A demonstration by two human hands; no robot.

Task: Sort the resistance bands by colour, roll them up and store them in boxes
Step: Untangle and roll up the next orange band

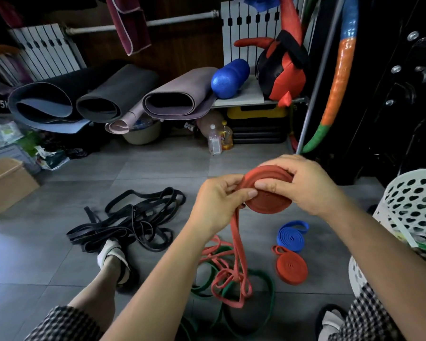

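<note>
Red band coil [268, 193] sits above the floor between both hands. The right hand [305, 185] grips its rim, thumb on its face, and the left hand [219, 205] pinches the strap at its edge. Its loose end [236, 242] hangs down onto green bands [266, 286]. A blue roll [292, 236] and a small red roll [292, 267] lie just right of them, with black bands [133, 222] further left.

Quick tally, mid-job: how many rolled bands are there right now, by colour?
Red rolls: 2, part-wound red roll held by left hand and right hand, finished red roll on floor
Blue roll: 1
Black bands: 0 rolled, loose
Green bands: 0 rolled, loose
Total rolled: 3
</note>
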